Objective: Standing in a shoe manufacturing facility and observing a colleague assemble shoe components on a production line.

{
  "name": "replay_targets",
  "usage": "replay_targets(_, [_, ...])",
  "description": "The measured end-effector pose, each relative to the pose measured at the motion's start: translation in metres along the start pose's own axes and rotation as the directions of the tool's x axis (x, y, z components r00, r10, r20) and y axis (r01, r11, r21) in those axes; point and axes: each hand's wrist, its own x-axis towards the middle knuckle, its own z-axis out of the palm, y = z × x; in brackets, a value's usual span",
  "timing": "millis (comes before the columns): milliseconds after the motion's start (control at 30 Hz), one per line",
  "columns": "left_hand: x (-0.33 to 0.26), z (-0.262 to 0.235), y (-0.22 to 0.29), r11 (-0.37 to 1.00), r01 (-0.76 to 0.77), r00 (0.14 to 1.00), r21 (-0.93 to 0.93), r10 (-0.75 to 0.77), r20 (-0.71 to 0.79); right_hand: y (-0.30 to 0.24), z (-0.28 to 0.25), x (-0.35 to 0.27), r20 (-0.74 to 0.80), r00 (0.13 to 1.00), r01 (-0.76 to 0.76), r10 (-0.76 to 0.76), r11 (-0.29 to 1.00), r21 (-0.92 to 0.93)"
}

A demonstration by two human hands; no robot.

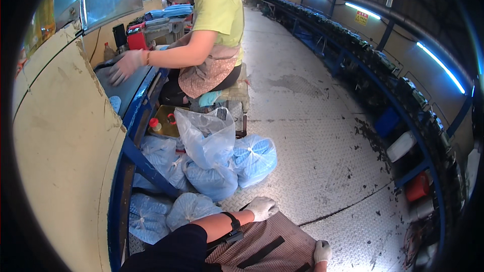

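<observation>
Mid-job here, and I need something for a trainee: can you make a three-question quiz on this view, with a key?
1. On which of the camera wearer's wrists does a black strap show, left or right?
2. True or false: the co-worker has bare hands.
3. The wearer's right hand is nearest to: A) the bagged blue items; B) the checked cloth; C) the light tubes.

Key: 1. Left. 2. False; a whitish glove shows. 3. B.

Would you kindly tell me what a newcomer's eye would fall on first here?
Probably the heap of blue-filled bags on the floor, left of centre, and the co-worker in yellow at the bench beyond. Then come the gloved left hand and right hand at the edges of brown checked fabric, low in view.
</observation>
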Motion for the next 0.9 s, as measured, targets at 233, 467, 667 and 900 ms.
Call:
replay_targets(233, [-0.001, 0.013, -0.009, 1.0, -0.009, 0.998, 0.027, 0.011, -0.068, -0.002, 0.001, 0.0, -0.006, 1.0, 0.017, -0.017, 0.999, 0.034])
replay_targets(467, [0.002, 0.002, -0.002, 0.999, 0.038, 0.999, 0.032, -0.039, 0.031, 0.008, 0.007, 0.004, -0.016, 0.999, 0.037, -0.036, 0.998, 0.042])
replay_targets(667, [-0.001, 0.004, -0.004, 0.999, 0.032, 0.999, -0.026, -0.032, -0.025, 0.005, 0.007, 0.003, -0.021, 0.999, 0.048, -0.047, 0.999, 0.018])
replay_targets(900, [-0.002, 0.014, -0.014, 0.998, 0.009, 0.994, -0.061, -0.015, -0.108, 0.013, 0.007, 0.008, 0.166, 0.986, -0.009, -0.026, 0.979, 0.206])
